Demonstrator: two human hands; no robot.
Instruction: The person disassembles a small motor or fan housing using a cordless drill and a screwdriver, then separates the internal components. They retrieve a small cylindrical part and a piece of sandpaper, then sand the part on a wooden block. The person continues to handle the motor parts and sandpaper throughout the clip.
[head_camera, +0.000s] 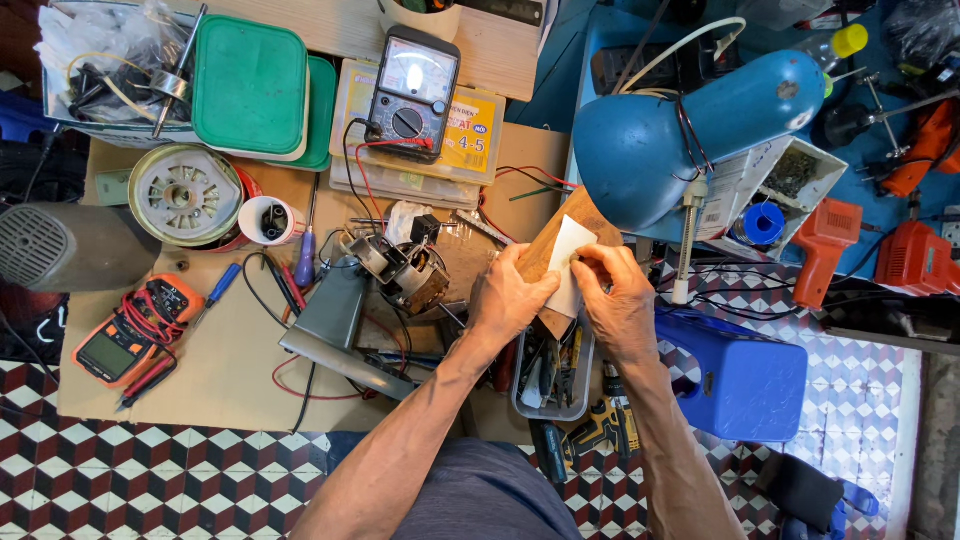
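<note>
Far to the left of the hands, an orange meter (128, 335) lay on the brown surface (230, 370). Above it sat a round metal part (186, 194) and a white cup (268, 220). A green lid (249, 85) lay farther up. A black meter (411, 92) with a dial rested on a yellow box (480, 140), up and left of the hands. Just left of the left hand stood a small motor (405, 268) with copper wire.

The left hand (510, 297) was curled, and its fingers pinched the lower left side of a white sheet (568, 262). The right hand (618, 302) pinched the same sheet on its right side with thumb and fingers. The sheet lay against a brown wooden block (560, 228), between the two hands. Below the hands sat a clear tray (552, 375) full of small tools.

Above the right hand hung a blue lamp (690, 125). A blue box (740, 375) stood just right of the right hand. Farther right lay an orange tool (822, 245).
</note>
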